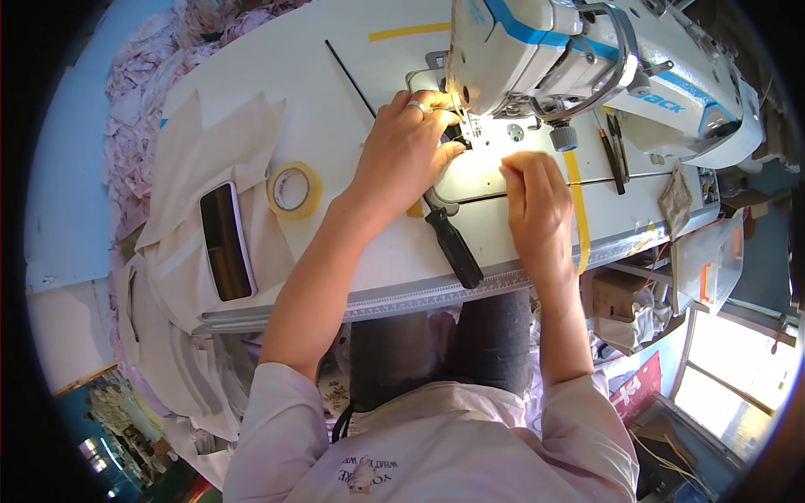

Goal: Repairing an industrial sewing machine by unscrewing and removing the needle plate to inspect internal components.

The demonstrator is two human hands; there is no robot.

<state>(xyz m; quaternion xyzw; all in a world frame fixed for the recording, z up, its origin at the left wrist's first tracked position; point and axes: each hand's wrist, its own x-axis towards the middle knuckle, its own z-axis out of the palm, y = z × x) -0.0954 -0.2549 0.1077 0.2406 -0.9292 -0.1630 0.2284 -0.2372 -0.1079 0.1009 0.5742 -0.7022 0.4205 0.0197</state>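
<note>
My left hand [411, 141], with a ring on one finger, reaches to the needle area of a white and blue sewing machine [524, 59]. Its thumb and fingers are bent close around the presser foot [466, 126]; what they pinch is too small to make out. On the right of the brightly lit needle plate [482, 172], my right hand [538, 205] is closed in a pinch, with any held thing hidden. Below my left hand lies a black screwdriver handle [454, 247]. A thin dark shaft [350, 80], in line with it, emerges beyond that hand.
At left, a phone [226, 241] and a yellow tape roll [293, 190] lie on pale cut fabric [222, 138]. Slim black-handled tools [612, 155] rest right of my right hand. A ruler strip [394, 302] edges the table; crumpled fabric [142, 109] is heaped beyond its left side.
</note>
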